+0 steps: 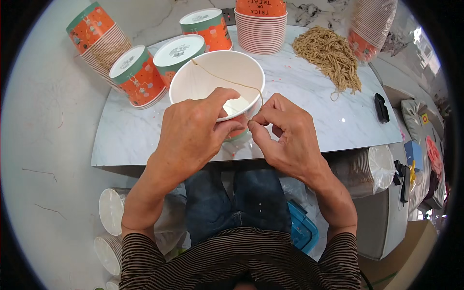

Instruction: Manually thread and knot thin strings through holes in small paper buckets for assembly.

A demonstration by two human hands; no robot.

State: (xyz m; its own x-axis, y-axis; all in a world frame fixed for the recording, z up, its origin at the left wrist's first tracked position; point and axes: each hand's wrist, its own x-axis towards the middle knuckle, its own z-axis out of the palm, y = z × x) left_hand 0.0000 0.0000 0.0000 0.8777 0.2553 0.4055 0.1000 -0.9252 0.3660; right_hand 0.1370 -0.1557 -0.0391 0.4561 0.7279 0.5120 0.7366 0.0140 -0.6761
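A large paper bucket [193, 82], white inside and orange and green outside, is tilted so its mouth faces me. My left hand [191, 128] grips its near rim, fingers inside and thumb outside. A tan cord [222, 77] runs from the far inner wall across the mouth and over the right rim. My right hand [285, 128] pinches the cord's end between thumb and index finger, just outside the rim. Whether the cord passes through a hole at that spot is too small to tell.
Upside-down orange buckets [140, 79] stand at the table's back left, beside a leaning stack [99, 43]. Another bucket stack [261, 31] is at the back. Right of it lie a heap of tan cords [328, 55], a wrapped stack [372, 29] and a black object [381, 108].
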